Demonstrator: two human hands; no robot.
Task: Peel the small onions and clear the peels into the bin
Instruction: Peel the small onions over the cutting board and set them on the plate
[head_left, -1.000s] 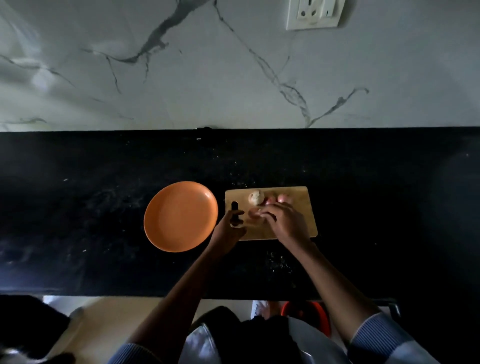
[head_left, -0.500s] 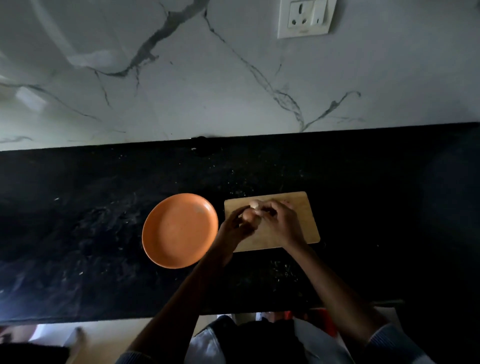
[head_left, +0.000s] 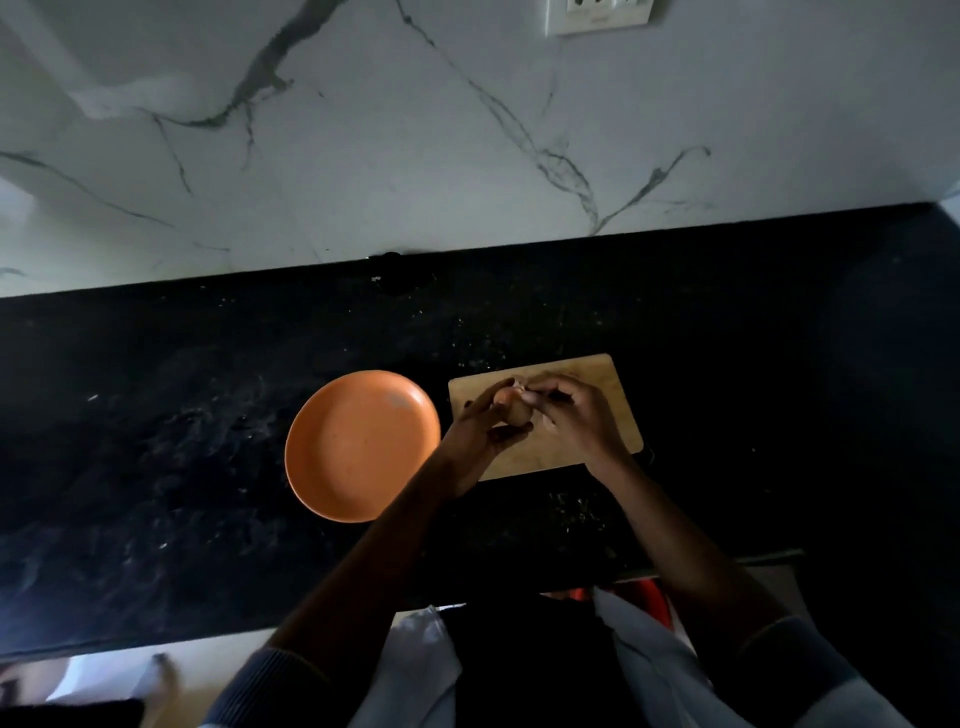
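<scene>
1. A small onion (head_left: 511, 410) is held above the left half of the wooden cutting board (head_left: 608, 384), between both hands.
2. The onion is gripped by the left hand (head_left: 478, 434), fingers curled round its left and lower side.
3. The onion's top is pinched by the right hand (head_left: 574, 421), fingertips (head_left: 530, 397) closed on a bit of pale skin (detail blurred, dim light).
4. The board is set on the black countertop (head_left: 156, 467), near its front edge, right of centre.
5. An orange plate (head_left: 358, 447) is placed just beside the board's left edge, nothing seen on it.
6. Something red (head_left: 647, 592) is glimpsed below the counter's front edge (cannot tell what it is).
</scene>
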